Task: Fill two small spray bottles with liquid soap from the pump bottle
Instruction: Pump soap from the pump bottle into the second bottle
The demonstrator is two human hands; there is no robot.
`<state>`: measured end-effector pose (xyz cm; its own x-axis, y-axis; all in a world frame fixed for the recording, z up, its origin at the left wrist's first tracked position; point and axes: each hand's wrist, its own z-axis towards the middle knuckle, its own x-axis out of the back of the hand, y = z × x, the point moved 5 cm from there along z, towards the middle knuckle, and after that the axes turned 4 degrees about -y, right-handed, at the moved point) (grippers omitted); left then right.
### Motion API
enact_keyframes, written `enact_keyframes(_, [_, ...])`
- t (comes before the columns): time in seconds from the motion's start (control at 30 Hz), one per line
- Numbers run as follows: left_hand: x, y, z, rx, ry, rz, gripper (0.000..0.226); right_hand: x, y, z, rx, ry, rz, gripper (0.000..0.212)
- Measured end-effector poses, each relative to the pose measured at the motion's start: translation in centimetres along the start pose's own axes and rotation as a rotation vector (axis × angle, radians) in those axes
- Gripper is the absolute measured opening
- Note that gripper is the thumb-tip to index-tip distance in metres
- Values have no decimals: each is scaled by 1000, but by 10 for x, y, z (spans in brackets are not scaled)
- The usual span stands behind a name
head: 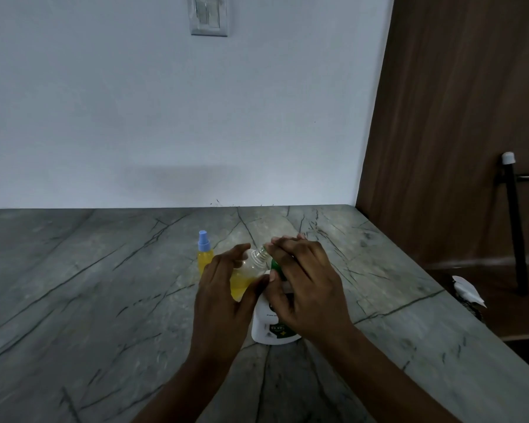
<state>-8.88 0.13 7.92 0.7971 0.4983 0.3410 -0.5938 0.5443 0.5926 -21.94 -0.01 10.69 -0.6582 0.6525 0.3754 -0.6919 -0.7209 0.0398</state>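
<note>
A white pump bottle (268, 326) with a green pump head (275, 265) stands on the grey stone counter (104, 285). My right hand (306, 285) presses down on its pump top. My left hand (223, 288) holds an uncapped clear spray bottle (245, 276), tilted, with its threaded neck at the pump's nozzle. Yellow liquid fills its lower part. Behind my left hand a second small spray bottle (204, 254) stands upright, full of yellow liquid, with a blue spray cap.
The counter's right edge runs diagonally from the back corner toward the lower right, with a brown wooden panel (455, 117) and a black metal leg (515, 227) beyond it. A white wall with a switch plate (208, 15) rises behind the counter.
</note>
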Motion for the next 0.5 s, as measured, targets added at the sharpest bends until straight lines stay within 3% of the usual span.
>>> enact_keyframes(0.5, [-3, -5, -3, -22, -5, 11, 45, -4, 0, -6, -33, 14, -14, 29])
